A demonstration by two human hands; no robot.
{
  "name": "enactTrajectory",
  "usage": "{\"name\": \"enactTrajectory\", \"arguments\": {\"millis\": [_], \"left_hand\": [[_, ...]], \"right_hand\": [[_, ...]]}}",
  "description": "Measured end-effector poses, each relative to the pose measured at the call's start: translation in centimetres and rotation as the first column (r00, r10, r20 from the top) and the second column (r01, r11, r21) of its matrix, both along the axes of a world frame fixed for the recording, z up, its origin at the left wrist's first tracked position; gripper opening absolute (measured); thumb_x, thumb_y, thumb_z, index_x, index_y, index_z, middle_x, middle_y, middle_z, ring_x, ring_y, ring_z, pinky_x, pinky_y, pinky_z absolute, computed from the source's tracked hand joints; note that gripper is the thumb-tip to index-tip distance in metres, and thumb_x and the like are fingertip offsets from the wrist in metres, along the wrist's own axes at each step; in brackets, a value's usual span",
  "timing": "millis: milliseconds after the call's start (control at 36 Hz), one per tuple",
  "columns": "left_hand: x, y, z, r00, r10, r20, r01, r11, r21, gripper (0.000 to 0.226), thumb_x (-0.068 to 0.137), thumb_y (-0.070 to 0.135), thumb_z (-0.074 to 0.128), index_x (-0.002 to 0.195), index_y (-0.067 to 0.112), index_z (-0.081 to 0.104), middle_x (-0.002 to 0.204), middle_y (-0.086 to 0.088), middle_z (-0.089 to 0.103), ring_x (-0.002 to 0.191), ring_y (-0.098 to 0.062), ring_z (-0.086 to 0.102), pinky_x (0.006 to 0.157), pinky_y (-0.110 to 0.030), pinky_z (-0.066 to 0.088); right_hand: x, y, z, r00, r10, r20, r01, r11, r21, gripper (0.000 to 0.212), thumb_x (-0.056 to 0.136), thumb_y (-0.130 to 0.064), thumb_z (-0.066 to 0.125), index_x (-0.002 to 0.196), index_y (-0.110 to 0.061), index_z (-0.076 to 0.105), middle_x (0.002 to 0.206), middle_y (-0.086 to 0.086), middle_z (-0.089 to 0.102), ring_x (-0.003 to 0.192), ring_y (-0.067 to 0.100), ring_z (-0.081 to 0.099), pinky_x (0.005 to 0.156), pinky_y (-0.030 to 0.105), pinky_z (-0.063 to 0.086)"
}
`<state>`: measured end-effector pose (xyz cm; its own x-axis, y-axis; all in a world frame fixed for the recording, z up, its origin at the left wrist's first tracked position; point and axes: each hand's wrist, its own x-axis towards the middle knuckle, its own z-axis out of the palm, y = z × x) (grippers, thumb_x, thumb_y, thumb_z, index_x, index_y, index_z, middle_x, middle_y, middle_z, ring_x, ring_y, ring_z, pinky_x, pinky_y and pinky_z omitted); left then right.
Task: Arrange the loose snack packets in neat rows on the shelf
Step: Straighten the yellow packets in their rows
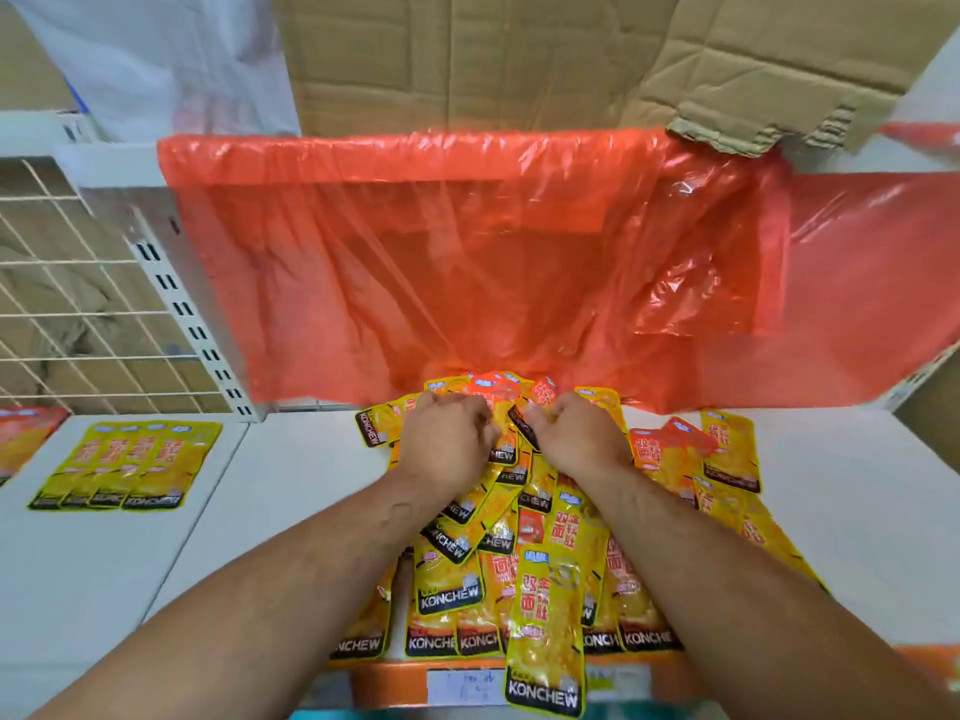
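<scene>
Both hands buried at the far end of a loose pile of yellow KONCHEW snack packets (519, 553) on the white shelf (291, 491). Left hand (447, 433) and right hand (576, 433) both curled into a closed grip on packets, knuckles up, close together. Orange plastic bag (467, 262) hangs just behind the hands, its lower edge touching the pile. One packet (545, 641) overhangs the shelf's front edge. Neat row of four packets (130, 465) lies flat to the left, well apart. Torn cardboard (571, 54) above.
</scene>
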<state>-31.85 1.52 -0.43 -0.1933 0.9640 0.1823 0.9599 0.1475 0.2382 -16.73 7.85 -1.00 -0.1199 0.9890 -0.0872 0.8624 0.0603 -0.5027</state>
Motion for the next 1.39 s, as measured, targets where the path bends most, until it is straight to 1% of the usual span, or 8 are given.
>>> {"name": "enactTrajectory", "arguments": {"millis": [444, 556, 722, 833, 1000, 1139, 1250, 1389], "left_hand": [[2.7, 0.7, 0.3, 0.937, 0.095, 0.335, -0.102, 0.995, 0.001, 0.031, 0.076, 0.025, 0.071, 0.105, 0.025, 0.059, 0.099, 0.005, 0.065, 0.093, -0.024, 0.061, 0.075, -0.03, 0.049], [3.3, 0.7, 0.6, 0.905, 0.125, 0.407, -0.122, 0.992, -0.034, 0.044, 0.073, 0.018, 0.073, 0.114, 0.021, 0.057, 0.1, 0.002, 0.067, 0.093, -0.024, 0.063, 0.078, -0.032, 0.052], [3.6, 0.8, 0.7, 0.863, 0.194, 0.467, -0.185, 0.981, -0.064, 0.047, 0.079, 0.017, 0.066, 0.125, 0.017, 0.056, 0.107, -0.006, 0.07, 0.099, -0.03, 0.065, 0.083, -0.036, 0.054], [3.7, 0.2, 1.2, 0.838, 0.24, 0.49, -0.241, 0.969, -0.062, 0.028, 0.086, 0.017, 0.064, 0.114, 0.016, 0.065, 0.104, -0.005, 0.069, 0.101, -0.028, 0.064, 0.084, -0.032, 0.052], [2.2, -1.2, 1.5, 0.68, 0.317, 0.661, -0.371, 0.926, -0.063, 0.01, 0.076, 0.014, 0.069, 0.082, 0.012, 0.061, 0.066, 0.001, 0.058, 0.064, -0.024, 0.056, 0.056, -0.028, 0.041], [0.6, -2.9, 2.2, 0.527, 0.294, 0.798, -0.419, 0.906, -0.058, 0.017, 0.067, 0.017, 0.073, 0.078, 0.009, 0.062, 0.07, -0.009, 0.07, 0.065, -0.027, 0.065, 0.062, -0.037, 0.054], [-1.3, -4.6, 2.7, 0.424, 0.289, 0.858, -0.457, 0.887, -0.073, 0.015, 0.072, 0.01, 0.073, 0.066, 0.014, 0.06, 0.065, 0.0, 0.065, 0.061, -0.019, 0.059, 0.056, -0.028, 0.043], [-4.3, -7.7, 3.0, 0.313, 0.278, 0.908, -0.496, 0.863, -0.093, 0.016, 0.06, 0.012, 0.072, 0.058, 0.017, 0.057, 0.063, -0.001, 0.063, 0.063, -0.021, 0.058, 0.062, -0.032, 0.046]], "right_hand": [[1.9, 1.2, -0.9, 0.952, -0.151, -0.265, 0.098, 0.975, -0.201, 0.076, 0.06, -0.032, 0.088, 0.121, -0.007, 0.049, 0.1, 0.005, 0.064, 0.09, 0.028, 0.064, 0.069, 0.033, 0.049], [3.3, 1.3, -0.6, 0.968, -0.13, -0.213, 0.078, 0.969, -0.236, 0.041, 0.067, -0.028, 0.085, 0.089, -0.011, 0.055, 0.08, 0.002, 0.059, 0.075, 0.023, 0.06, 0.066, 0.033, 0.05], [4.6, 0.7, 0.2, 0.971, -0.109, -0.212, 0.097, 0.993, -0.065, 0.018, 0.074, -0.024, 0.068, 0.077, -0.013, 0.055, 0.067, -0.002, 0.057, 0.063, 0.023, 0.055, 0.05, 0.027, 0.034], [4.3, 0.0, 0.8, 0.897, -0.117, -0.426, 0.094, 0.993, -0.075, 0.031, 0.079, -0.014, 0.066, 0.059, -0.02, 0.042, 0.062, 0.004, 0.047, 0.062, 0.023, 0.048, 0.058, 0.036, 0.042], [3.8, -1.6, 2.4, 0.773, -0.174, -0.61, 0.093, 0.982, -0.162, 0.026, 0.087, -0.01, 0.068, 0.073, -0.018, 0.047, 0.123, 0.011, 0.064, 0.102, 0.029, 0.06, 0.079, 0.034, 0.041], [2.3, -2.8, 3.1, 0.751, -0.163, -0.64, 0.089, 0.985, -0.146, 0.017, 0.083, -0.011, 0.07, 0.099, -0.008, 0.064, 0.079, 0.002, 0.061, 0.077, 0.023, 0.059, 0.071, 0.034, 0.045], [0.4, -4.0, 3.6, 0.762, -0.134, -0.634, 0.128, 0.99, -0.056, 0.018, 0.078, -0.011, 0.068, 0.07, -0.017, 0.053, 0.067, 0.0, 0.053, 0.066, 0.022, 0.049, 0.059, 0.032, 0.036], [-3.1, -6.5, 4.6, 0.767, -0.049, -0.64, -0.007, 0.996, -0.084, 0.026, 0.079, -0.006, 0.07, 0.068, -0.015, 0.048, 0.055, -0.002, 0.045, 0.043, 0.007, 0.046, 0.048, 0.027, 0.03]]}}
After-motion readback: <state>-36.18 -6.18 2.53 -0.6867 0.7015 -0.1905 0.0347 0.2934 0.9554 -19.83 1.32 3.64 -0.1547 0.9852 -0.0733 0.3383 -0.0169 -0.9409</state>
